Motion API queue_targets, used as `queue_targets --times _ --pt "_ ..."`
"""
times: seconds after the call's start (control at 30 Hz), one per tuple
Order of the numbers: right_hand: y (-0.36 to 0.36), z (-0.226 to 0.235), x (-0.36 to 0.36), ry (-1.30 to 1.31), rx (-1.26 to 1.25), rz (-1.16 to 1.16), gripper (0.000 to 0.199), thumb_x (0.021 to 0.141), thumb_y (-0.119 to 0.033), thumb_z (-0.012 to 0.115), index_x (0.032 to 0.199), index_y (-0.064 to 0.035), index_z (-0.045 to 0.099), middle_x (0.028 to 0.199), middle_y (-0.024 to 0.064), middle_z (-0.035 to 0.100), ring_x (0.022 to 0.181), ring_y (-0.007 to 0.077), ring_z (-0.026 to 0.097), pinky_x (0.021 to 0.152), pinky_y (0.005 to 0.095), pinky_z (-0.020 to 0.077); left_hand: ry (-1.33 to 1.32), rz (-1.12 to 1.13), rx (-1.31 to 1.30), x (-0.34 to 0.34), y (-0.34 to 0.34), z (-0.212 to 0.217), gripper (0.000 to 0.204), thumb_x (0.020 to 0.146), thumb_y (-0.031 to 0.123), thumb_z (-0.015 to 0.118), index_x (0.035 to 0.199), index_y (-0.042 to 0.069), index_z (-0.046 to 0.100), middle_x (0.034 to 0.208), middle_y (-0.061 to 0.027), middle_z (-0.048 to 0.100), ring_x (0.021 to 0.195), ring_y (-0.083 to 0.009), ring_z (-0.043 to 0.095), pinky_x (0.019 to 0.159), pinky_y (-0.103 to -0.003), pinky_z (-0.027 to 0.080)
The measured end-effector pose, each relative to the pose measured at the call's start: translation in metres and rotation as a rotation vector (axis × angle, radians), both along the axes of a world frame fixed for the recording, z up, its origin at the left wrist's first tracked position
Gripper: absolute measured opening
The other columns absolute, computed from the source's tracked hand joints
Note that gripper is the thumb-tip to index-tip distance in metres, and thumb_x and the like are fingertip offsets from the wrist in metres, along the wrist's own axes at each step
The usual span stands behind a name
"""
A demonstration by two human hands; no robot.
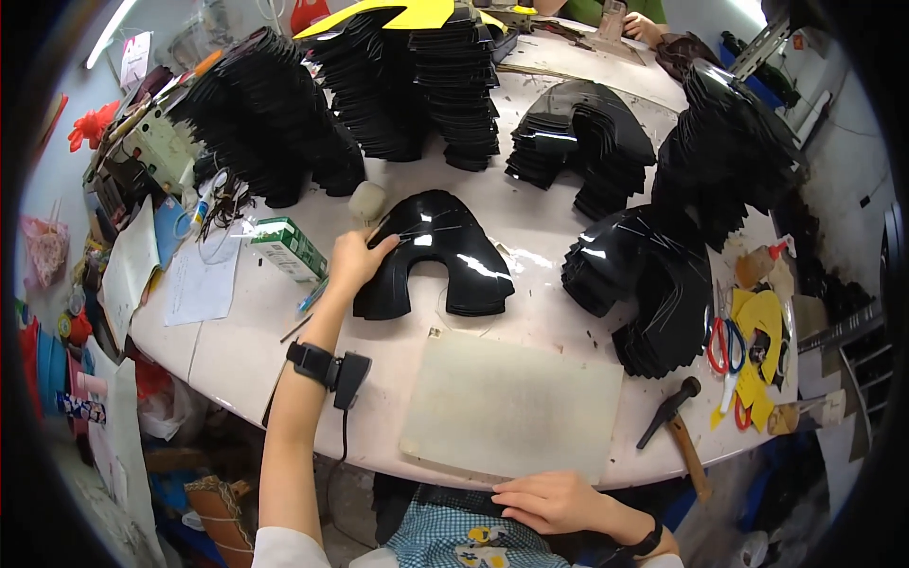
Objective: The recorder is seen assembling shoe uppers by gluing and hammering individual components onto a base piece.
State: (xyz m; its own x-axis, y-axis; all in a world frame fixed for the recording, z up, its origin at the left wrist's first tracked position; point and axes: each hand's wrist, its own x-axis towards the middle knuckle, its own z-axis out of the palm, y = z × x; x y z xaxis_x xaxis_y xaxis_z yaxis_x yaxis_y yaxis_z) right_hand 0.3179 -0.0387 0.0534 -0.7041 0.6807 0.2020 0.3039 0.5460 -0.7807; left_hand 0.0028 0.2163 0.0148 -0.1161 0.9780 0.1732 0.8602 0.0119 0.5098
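Observation:
My left hand [353, 262] reaches forward to the left edge of a low stack of glossy black U-shaped pieces [437, 221]. Its thumb lies on top and its fingers close around the edge, their tips partly hidden. White scratch-like lines run across the top piece. My right hand [549, 502] rests low at the table's near edge, fingers stretched out flat above my checked blue apron [440, 535]. A dark flat strip [459, 499] shows beside its fingertips. Between the hands lies a pale rectangular board [511, 402].
Tall black stacks [256, 123] stand at the back left; more U-shaped stacks [653, 275] stand right. A hammer [677, 426], scissors [724, 350] and yellow scraps [757, 331] lie at the right edge. A green box [289, 248] sits left. Another person's hand [644, 28] shows far back.

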Motion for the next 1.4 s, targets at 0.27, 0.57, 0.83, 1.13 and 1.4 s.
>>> queue_targets --times 0.27,0.57,0.83,1.13,1.4 --pt "0.017 0.003 -0.004 -0.099 0.095 0.023 0.015 0.081 -0.021 0.061 0.09 -0.0089 0.063 0.087 0.0024 0.064 0.072 0.016 0.062 0.06 0.0266 0.0492 0.157 0.046 0.186 0.01 -0.008 0.0 0.037 0.072 0.033 0.069 0.093 0.003 0.061 0.089 -0.0162 0.061 0.081 -0.0358 0.059 0.071 -0.042 0.047" --pt "0.021 0.001 -0.014 -0.143 0.087 0.049 0.015 0.079 -0.02 0.063 0.091 -0.0106 0.063 0.085 0.0029 0.064 0.072 0.0173 0.063 0.06 0.0267 0.0494 0.311 0.018 0.253 0.022 -0.025 -0.004 0.023 0.076 0.017 0.062 0.091 0.006 0.048 0.082 -0.0119 0.058 0.064 -0.0338 0.06 0.053 -0.043 0.046" --pt "0.035 0.01 -0.013 -0.152 0.121 0.02 0.017 0.08 -0.02 0.061 0.092 -0.0078 0.06 0.084 0.0044 0.063 0.068 0.0197 0.061 0.057 0.0285 0.0487 0.3 -0.276 0.506 0.021 -0.072 0.003 0.015 0.066 0.002 0.059 0.075 0.012 0.051 0.088 -0.0026 0.052 0.047 -0.0239 0.054 0.042 -0.034 0.042" --pt "0.137 0.019 -0.049 -0.202 0.545 -0.434 0.075 0.063 -0.005 0.065 0.132 -0.017 0.036 0.131 0.017 0.038 0.108 0.0345 0.046 0.081 0.0378 0.0456 0.141 -0.656 0.336 0.015 -0.1 0.02 0.021 0.053 -0.006 0.056 0.068 0.009 0.052 0.085 0.0 0.057 0.052 -0.0176 0.056 0.044 -0.028 0.043" --pt "0.172 0.015 -0.075 0.045 0.684 -0.456 0.033 0.061 0.001 0.062 0.091 -0.0101 0.054 0.126 0.0143 0.044 0.116 0.0356 0.042 0.087 0.0433 0.0403 -0.529 -0.923 -0.097 -0.001 -0.084 0.03 0.027 0.05 -0.006 0.063 0.075 0.003 0.06 0.092 -0.0064 0.059 0.058 -0.0114 0.054 0.05 -0.022 0.041"
